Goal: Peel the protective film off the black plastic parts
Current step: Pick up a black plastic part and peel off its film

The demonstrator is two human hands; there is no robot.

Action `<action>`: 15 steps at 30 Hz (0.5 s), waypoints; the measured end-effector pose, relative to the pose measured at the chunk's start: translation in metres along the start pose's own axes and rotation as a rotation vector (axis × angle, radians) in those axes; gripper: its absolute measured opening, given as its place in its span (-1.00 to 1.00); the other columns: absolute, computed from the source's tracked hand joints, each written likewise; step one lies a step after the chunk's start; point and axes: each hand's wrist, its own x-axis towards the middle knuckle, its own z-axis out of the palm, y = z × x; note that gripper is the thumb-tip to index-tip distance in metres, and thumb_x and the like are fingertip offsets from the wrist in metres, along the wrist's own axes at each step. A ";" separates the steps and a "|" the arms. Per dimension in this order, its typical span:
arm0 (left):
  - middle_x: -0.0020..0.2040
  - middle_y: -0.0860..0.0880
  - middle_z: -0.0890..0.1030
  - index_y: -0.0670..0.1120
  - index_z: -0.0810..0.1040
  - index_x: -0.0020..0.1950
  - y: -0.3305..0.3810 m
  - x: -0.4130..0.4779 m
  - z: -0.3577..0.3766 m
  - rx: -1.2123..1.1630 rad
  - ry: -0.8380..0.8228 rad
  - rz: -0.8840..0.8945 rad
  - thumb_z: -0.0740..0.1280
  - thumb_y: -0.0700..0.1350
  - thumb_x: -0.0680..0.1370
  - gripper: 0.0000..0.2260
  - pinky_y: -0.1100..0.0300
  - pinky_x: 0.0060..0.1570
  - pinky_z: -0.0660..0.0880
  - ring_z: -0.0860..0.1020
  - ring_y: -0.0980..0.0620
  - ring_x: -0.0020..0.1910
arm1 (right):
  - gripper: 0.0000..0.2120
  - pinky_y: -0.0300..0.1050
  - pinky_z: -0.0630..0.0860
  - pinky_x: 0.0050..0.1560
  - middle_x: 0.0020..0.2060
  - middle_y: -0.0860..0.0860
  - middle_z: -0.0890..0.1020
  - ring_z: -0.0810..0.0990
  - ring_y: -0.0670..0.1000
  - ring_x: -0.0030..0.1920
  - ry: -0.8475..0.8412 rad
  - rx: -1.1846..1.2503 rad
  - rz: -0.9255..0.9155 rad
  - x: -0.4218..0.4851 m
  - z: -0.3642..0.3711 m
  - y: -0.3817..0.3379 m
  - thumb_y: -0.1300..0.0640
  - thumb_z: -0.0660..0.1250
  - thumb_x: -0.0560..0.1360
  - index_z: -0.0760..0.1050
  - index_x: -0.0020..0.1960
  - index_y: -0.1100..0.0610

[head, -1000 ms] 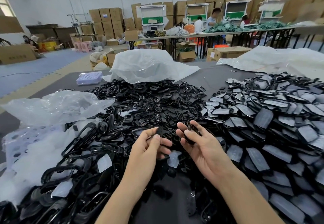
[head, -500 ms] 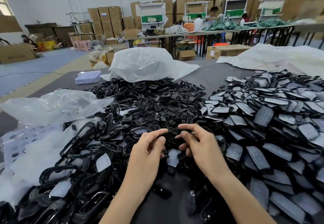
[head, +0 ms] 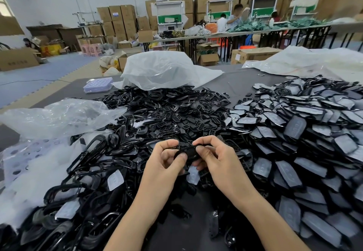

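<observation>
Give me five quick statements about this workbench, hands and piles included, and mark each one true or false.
1. The left hand and the right hand both grip one black part between them. True.
2. The film-covered pile lies on the person's left. False: it lies on the right.
3. A white bag sits at the far side of the table, beyond the heap of black frames. True.
4. The lilac tray sits on top of the white bag. False: it rests on the table, to the left of the bag.
5. The right hand lies flat and empty on the table. False: it is raised, with its fingers curled on the black part.
</observation>
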 end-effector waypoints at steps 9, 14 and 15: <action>-0.06 0.30 0.56 0.30 0.47 0.05 0.000 -0.007 0.006 0.509 0.159 0.272 0.41 -0.09 0.56 -0.73 0.47 -0.11 0.41 0.56 0.27 -0.07 | -0.81 -0.29 0.58 -0.16 -0.24 -0.09 0.70 0.67 -0.13 -0.27 -0.006 -0.106 0.011 -0.001 0.001 0.002 0.13 0.42 0.56 0.57 -0.04 -0.19; 0.04 0.14 0.50 0.07 0.56 0.16 -0.016 -0.012 0.007 1.098 0.015 0.494 0.36 0.12 0.53 -0.74 0.14 0.09 0.45 0.48 0.08 0.09 | -0.82 -0.28 0.56 -0.22 -0.25 -0.13 0.70 0.67 -0.14 -0.26 0.261 -0.108 0.010 0.006 -0.014 0.006 0.17 0.41 0.57 0.54 -0.06 -0.11; 0.03 0.10 0.52 0.05 0.60 0.14 -0.019 -0.013 0.007 1.184 -0.022 0.500 0.38 0.15 0.51 -0.73 0.08 0.10 0.46 0.50 0.02 0.08 | -0.83 -0.23 0.58 -0.20 -0.26 -0.12 0.69 0.67 -0.14 -0.26 0.293 -0.095 0.019 0.007 -0.016 0.007 0.16 0.41 0.57 0.54 -0.06 -0.12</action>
